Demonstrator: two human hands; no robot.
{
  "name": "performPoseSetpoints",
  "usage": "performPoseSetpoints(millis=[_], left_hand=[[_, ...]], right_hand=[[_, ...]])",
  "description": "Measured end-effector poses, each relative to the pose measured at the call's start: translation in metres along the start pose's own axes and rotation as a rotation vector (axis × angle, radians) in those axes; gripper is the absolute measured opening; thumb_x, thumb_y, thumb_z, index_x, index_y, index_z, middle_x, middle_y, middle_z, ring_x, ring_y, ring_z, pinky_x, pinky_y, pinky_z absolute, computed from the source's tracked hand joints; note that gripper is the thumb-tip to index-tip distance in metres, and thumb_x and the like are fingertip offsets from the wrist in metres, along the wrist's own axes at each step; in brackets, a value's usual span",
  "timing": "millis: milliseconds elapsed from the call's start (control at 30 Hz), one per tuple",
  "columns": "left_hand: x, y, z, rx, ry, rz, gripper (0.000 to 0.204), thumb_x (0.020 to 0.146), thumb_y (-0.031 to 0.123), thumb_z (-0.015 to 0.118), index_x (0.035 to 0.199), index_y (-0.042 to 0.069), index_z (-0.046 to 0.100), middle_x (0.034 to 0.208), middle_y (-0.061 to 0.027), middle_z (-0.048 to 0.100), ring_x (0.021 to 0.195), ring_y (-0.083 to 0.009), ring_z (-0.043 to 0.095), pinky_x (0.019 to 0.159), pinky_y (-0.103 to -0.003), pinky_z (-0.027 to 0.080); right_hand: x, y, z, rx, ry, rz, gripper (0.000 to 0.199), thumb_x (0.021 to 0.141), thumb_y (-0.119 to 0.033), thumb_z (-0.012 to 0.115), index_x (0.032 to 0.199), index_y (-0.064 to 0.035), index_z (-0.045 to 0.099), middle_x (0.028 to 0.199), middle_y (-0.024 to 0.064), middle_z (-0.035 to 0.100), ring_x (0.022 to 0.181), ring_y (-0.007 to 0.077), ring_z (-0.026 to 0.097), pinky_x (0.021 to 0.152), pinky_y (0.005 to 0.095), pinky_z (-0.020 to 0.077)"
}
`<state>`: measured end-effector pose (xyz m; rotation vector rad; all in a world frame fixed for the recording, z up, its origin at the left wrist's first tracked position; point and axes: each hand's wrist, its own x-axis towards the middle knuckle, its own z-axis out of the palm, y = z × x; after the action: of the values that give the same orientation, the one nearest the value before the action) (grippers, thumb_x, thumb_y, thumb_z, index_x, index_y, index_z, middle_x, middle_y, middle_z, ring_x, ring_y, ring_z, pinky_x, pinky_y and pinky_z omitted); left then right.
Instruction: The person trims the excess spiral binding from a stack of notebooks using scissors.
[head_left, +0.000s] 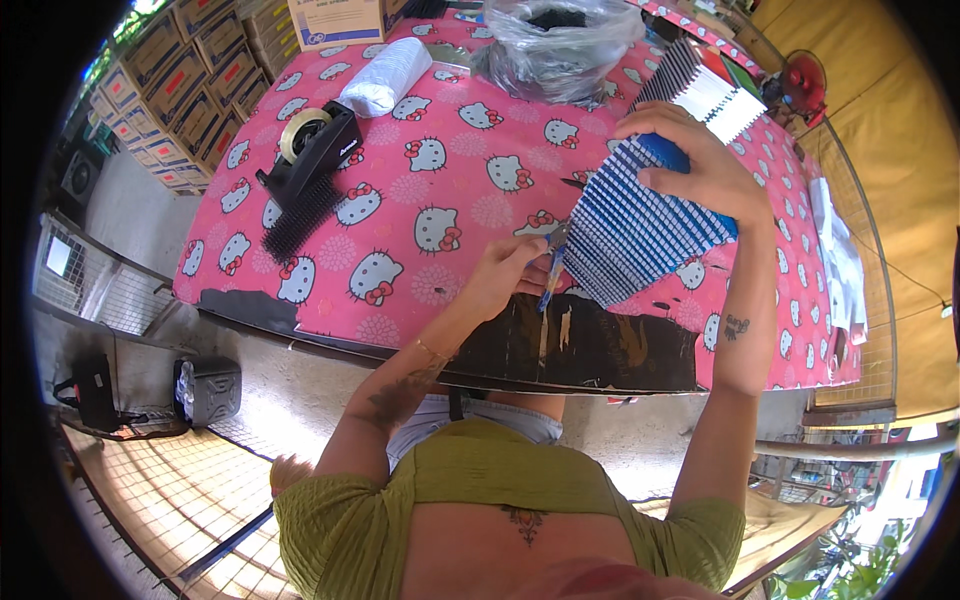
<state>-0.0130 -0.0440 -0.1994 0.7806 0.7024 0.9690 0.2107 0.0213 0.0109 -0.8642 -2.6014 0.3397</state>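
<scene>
While the left hand (510, 270) pinches a small blue strip at the near edge of the bench (330, 330), the right hand (700, 165) clamps down on a fanned row of blue-and-white packets (640, 225) lying just beyond. They look light, thin and slippery, best pinched by the edges. Farther off sit a tape dispenser (312, 145) and a plastic bag (555, 45).

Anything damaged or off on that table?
Yes. The pink tablecloth is torn away along the near edge, baring dark, scuffed board just below the left hand and the fanned blue packets under the right hand. A smaller bare patch sits at the left corner. Nothing spilled.
</scene>
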Motion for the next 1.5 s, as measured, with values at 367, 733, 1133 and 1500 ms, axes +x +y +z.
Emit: performPoseSetpoints(millis=[367, 733, 1133, 1500], left_hand=[[0.005, -0.006, -0.016, 0.229, -0.049, 0.065, 0.032, 0.097, 0.029, 0.052, 0.094, -0.002, 0.063, 0.083, -0.0121, 0.066, 0.063, -0.021, 0.064, 0.059, -0.033, 0.054], [0.006, -0.007, -0.005, -0.052, -0.019, -0.083, 0.034, 0.096, 0.027, 0.054, 0.1, -0.006, 0.059, 0.087, -0.0136, 0.066, 0.069, -0.0239, 0.067, 0.066, -0.036, 0.058], [0.004, -0.013, -0.009, 0.034, 0.006, -0.043, 0.03, 0.097, 0.023, 0.053, 0.105, -0.005, 0.061, 0.083, -0.0119, 0.067, 0.069, -0.0243, 0.068, 0.068, -0.034, 0.058], [0.008, -0.021, -0.012, 0.326, 0.033, 0.14, 0.035, 0.095, 0.028, 0.056, 0.104, -0.005, 0.062, 0.085, -0.0131, 0.067, 0.071, -0.0235, 0.068, 0.065, -0.032, 0.057]], right_hand=[[0.0, -0.001, -0.001, 0.019, -0.009, 0.008, 0.037, 0.075, -0.016, 0.07, 0.111, -0.0068, 0.063, 0.115, 0.0085, 0.062, 0.115, 0.0292, 0.051, 0.102, 0.0392, 0.0382], [-0.001, 0.001, 0.0, -0.013, 0.0, 0.006, 0.039, 0.075, -0.017, 0.071, 0.112, -0.0079, 0.063, 0.116, 0.0082, 0.062, 0.117, 0.0294, 0.051, 0.104, 0.0395, 0.0373], [-0.002, 0.001, 0.0, -0.017, 0.003, 0.01, 0.038, 0.075, -0.015, 0.07, 0.112, -0.0068, 0.063, 0.115, 0.0094, 0.062, 0.117, 0.0292, 0.051, 0.103, 0.0387, 0.0378], [-0.002, 0.002, 0.0, -0.012, -0.022, 0.012, 0.039, 0.076, -0.016, 0.069, 0.113, -0.0067, 0.063, 0.118, 0.0091, 0.06, 0.119, 0.0291, 0.049, 0.105, 0.0392, 0.0355]])
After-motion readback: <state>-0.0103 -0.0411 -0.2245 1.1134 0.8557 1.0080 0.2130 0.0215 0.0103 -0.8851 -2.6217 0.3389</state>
